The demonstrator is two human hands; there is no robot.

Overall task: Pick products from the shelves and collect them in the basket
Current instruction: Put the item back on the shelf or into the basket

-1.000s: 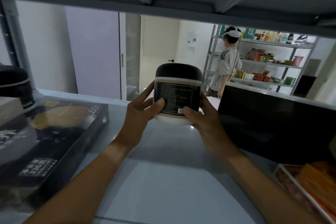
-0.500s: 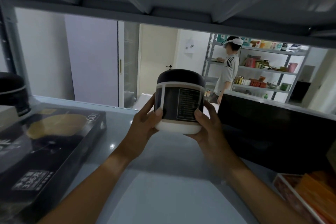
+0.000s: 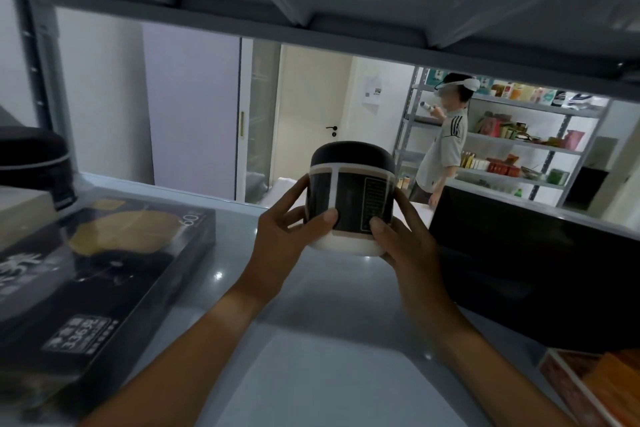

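Now both hands hold a jar [image 3: 351, 199] upright above the shelf [image 3: 311, 340]: left hand [image 3: 284, 236] curled round its left side, right hand [image 3: 403, 243] round its right, thumbs pressed on the label. Left of the left hand lies a dark box [image 3: 97, 274]; right of the right hand, a black box [image 3: 536, 267].

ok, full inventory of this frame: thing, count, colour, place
jar: 1, black lid and label, white base, held above the shelf, centre
shelf: 1, grey, under the hands
flat box: 1, black with gold print, shelf left
round container: 1, black, far left, on a pale box
large box: 1, black, shelf right
packet: 1, orange-red, bottom right
other person: 1, pale shirt, at the far stocked shelves
hands: left hand and right hand, both gripping the jar
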